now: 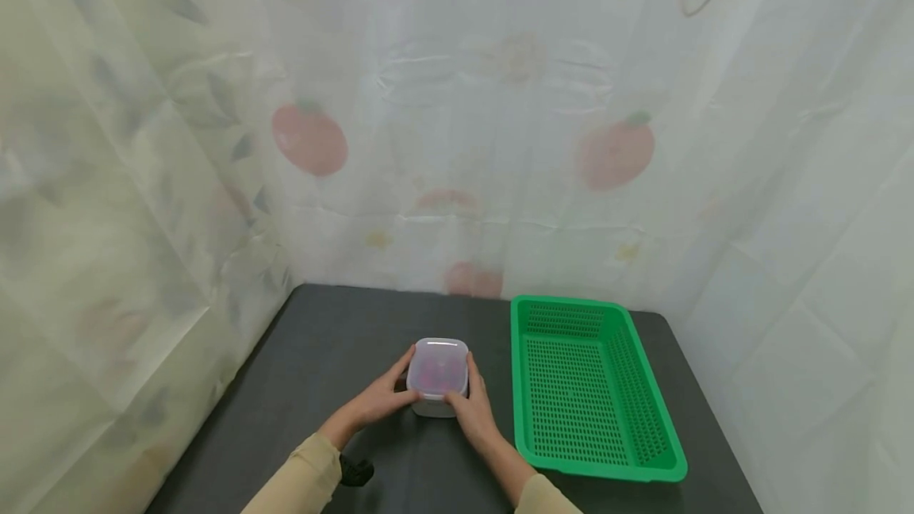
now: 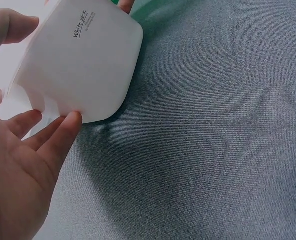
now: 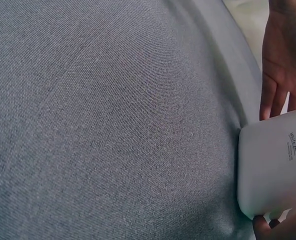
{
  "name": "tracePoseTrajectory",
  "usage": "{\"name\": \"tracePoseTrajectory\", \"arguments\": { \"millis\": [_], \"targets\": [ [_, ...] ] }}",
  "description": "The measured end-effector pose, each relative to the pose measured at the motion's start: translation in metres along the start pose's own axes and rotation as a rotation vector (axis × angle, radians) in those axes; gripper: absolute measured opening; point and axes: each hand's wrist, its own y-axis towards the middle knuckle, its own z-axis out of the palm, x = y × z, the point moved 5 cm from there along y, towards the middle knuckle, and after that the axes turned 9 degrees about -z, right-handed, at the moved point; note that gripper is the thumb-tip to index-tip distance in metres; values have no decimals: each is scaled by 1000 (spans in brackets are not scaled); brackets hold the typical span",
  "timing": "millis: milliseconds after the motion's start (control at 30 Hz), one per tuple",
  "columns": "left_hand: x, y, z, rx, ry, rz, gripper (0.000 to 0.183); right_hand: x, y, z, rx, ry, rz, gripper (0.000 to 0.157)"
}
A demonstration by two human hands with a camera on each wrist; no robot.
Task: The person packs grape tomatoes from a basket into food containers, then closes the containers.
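Note:
A small square food container [image 1: 434,407] with a milky white body stands on the table in front of me. Its translucent lid [image 1: 439,367] is on top, and something pink shows through. My left hand [image 1: 382,399] grips its left side, thumb at the near corner of the lid and fingers along the wall. On the opposite side my right hand [image 1: 471,411] holds it likewise, thumb by the near lid edge. Small black print reading "White pack" marks the container wall [image 2: 87,65] in the left wrist view. In the right wrist view, the right fingers [image 3: 260,227] touch a lower corner.
A green perforated plastic basket [image 1: 524,387] lies on the right part of the table, beside my right forearm. Dark grey cloth covers the table [image 1: 314,363]. Curtains printed with fruit [image 1: 457,101] hang behind and at both sides. A black object [image 1: 355,471] is by my left wrist.

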Motion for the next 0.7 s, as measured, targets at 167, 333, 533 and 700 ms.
{"name": "tracePoseTrajectory", "arguments": {
  "millis": [167, 333, 533, 700],
  "targets": [
    [2, 0, 0, 25, -5, -10, 92, -4, 0, 0, 15, 32, -4, 97],
    [2, -1, -1, 49, -13, -27, 92, -6, 0, 1, 26, 66, -50, 96],
    [3, -1, -1, 51, -10, -24, 92, -7, 0, 2, 9, 58, -23, 96],
    [3, 0, -2, 50, -10, -22, 93, -4, 1, 3, -42, 29, -10, 96]
  ]
}}
